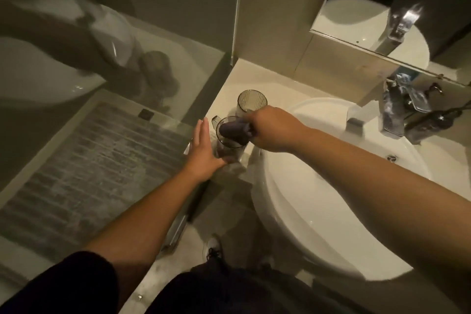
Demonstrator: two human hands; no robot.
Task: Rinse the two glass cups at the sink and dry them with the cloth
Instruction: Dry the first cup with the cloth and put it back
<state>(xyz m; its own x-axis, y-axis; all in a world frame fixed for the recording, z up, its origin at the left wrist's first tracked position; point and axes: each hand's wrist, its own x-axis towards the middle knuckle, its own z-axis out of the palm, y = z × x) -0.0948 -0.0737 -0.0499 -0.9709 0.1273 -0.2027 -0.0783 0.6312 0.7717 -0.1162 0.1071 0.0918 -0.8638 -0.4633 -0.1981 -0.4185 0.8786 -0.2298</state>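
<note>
1. While the right hand (270, 129) pinches the dark cloth (235, 130) and stuffs it into the near glass cup (229, 140), just left of the sink (331, 186), the job looks like drying the inside.
2. Left hand (204, 153), fingers straight and apart, braces that cup's outer side, probably to steady it.
3. Second glass cup (251, 104) stands just behind, touching or nearly.
4. Tap (402, 112) at the sink's far side; counter edge close left.

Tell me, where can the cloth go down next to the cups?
Bare counter lies behind the far cup, up to the wall, and along the basin's left rim. It is crowded around the near cup: left hand beside it, right hand pushing the cloth in.
</note>
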